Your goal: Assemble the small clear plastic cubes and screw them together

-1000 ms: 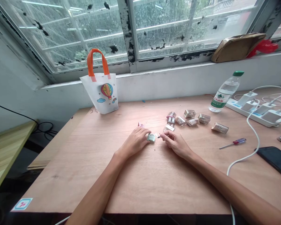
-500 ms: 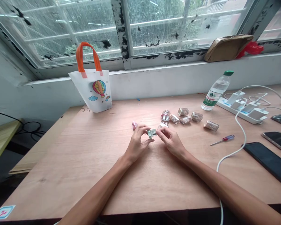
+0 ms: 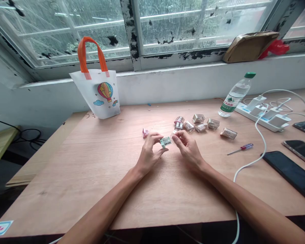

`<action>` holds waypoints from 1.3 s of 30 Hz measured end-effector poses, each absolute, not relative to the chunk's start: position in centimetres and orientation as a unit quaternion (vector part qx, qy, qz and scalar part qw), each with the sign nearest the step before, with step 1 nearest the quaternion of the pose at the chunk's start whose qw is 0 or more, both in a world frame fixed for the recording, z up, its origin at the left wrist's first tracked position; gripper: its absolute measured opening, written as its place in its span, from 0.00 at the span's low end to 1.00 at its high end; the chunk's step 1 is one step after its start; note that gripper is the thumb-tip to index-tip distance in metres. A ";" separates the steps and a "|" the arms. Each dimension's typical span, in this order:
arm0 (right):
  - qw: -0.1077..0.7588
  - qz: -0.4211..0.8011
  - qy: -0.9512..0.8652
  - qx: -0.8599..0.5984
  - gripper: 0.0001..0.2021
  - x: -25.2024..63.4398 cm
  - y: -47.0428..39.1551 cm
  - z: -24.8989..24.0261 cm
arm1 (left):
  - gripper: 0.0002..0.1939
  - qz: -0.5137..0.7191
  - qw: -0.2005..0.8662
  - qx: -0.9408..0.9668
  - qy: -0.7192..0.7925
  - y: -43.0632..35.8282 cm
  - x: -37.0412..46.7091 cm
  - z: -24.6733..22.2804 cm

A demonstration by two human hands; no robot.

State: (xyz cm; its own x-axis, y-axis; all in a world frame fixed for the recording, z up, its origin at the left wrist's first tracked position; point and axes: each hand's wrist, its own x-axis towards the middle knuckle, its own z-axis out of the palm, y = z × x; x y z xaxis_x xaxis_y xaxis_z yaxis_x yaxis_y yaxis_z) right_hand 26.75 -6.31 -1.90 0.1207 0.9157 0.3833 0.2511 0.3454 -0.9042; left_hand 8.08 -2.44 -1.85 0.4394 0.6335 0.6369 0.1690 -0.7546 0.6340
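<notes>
My left hand [image 3: 152,146] pinches a small green, see-through pencil sharpener [image 3: 165,142] between thumb and fingers, just above the table. Close by on its right is my right hand [image 3: 187,145], thumb pressed to the fingertips. Whatever those fingers hold, if anything, is too small to make out, and a gap separates them from the sharpener. Past my left fingers lies a pink piece [image 3: 145,133]. Several clear-cased sharpeners [image 3: 201,127] are grouped beyond my right hand, one of them partly hidden by its fingers.
A screwdriver [image 3: 241,149] and phones [image 3: 289,173] lie to the right, with a white cable [image 3: 246,168] running across the table. Farther back stand a water bottle [image 3: 235,96] and a power strip [image 3: 263,117]. A white bag [image 3: 96,98] with orange handles stands back left.
My right hand has drawn back slightly to the right, away from the green pencil sharpener. My left hand still holds it, now turned a little. The view has shifted slightly.
</notes>
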 end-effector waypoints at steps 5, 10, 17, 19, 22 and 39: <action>0.545 0.051 -0.602 -0.581 0.22 33.3 -5.5 0.8 | 0.20 0.457 0.283 0.804 0.255 -2.0 7.9 -2.6; 0.373 -0.105 -0.617 -0.684 0.22 41.4 -7.5 2.1 | 0.19 0.455 0.266 0.800 0.285 -1.1 7.6 -2.7; 0.270 0.142 -0.759 -0.576 0.18 33.9 -8.2 -1.7 | 0.26 0.531 0.321 0.693 0.369 0.5 6.7 -2.9; 0.258 0.152 -0.786 -0.542 0.21 30.8 -6.9 -2.7 | 0.25 0.549 0.329 0.669 0.379 0.8 6.5 -2.9; 0.265 0.111 -0.781 -0.554 0.19 28.2 -4.7 -3.5 | 0.24 0.560 0.327 0.657 0.384 1.1 6.2 -3.0; 0.357 0.168 -0.703 -0.592 0.12 27.8 -2.7 -4.5 | 0.20 0.576 0.284 0.663 0.386 0.8 6.0 -2.5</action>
State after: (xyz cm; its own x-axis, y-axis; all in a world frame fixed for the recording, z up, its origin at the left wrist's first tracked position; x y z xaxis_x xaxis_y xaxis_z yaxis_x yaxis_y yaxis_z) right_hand 27.82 -2.74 -4.50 -0.0448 0.9520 0.3027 0.7126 0.2428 -0.6582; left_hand 5.97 0.84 -2.46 0.0393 0.8385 0.5435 0.1844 -0.5406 0.8208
